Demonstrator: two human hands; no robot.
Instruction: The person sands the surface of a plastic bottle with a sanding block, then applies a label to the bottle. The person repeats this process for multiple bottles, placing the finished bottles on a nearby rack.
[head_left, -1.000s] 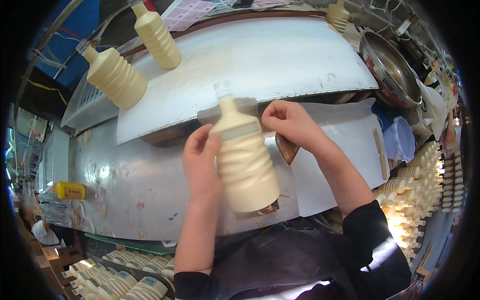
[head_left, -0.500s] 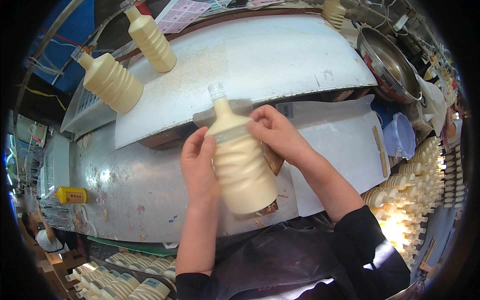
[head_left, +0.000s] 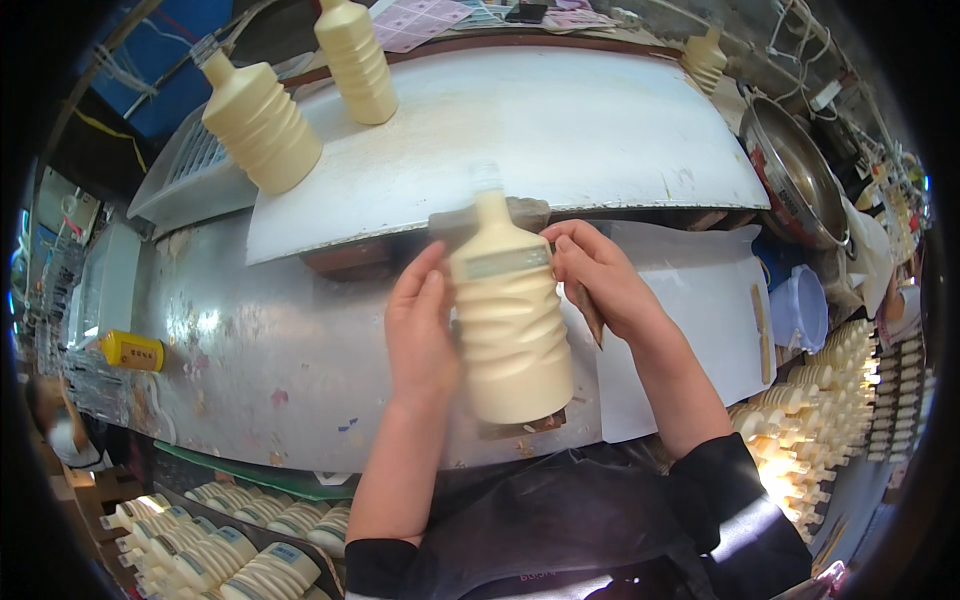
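Observation:
A cream bottle [head_left: 515, 340] with wavy ridges and a clear threaded neck lies before me, its neck pointing away. Across its upper body runs a greyish translucent strip label [head_left: 508, 262]. My left hand [head_left: 425, 325] is beside the bottle's left side, fingers stretched and slightly blurred, open. At the label's right end, my right hand [head_left: 605, 280] has its thumb and forefinger pinched near the bottle's edge. A flat brown pointed piece [head_left: 588, 315] sticks out below that hand and seems held in the palm. Part of a dark support [head_left: 525, 428] shows beneath the bottle's base.
Two similar bottles [head_left: 262, 130] stand at the far left by a white raised board [head_left: 620, 120]. White sheets [head_left: 680, 330] lie to the right, near a light blue bucket [head_left: 798, 308] and a metal pan [head_left: 795, 170]. A yellow container [head_left: 132, 351] stands left; many bottles crowd both lower sides.
My right hand has moved right and a little nearer, slightly off the label. The left hand has drawn away from the bottle's side. The whole view has shifted slightly.

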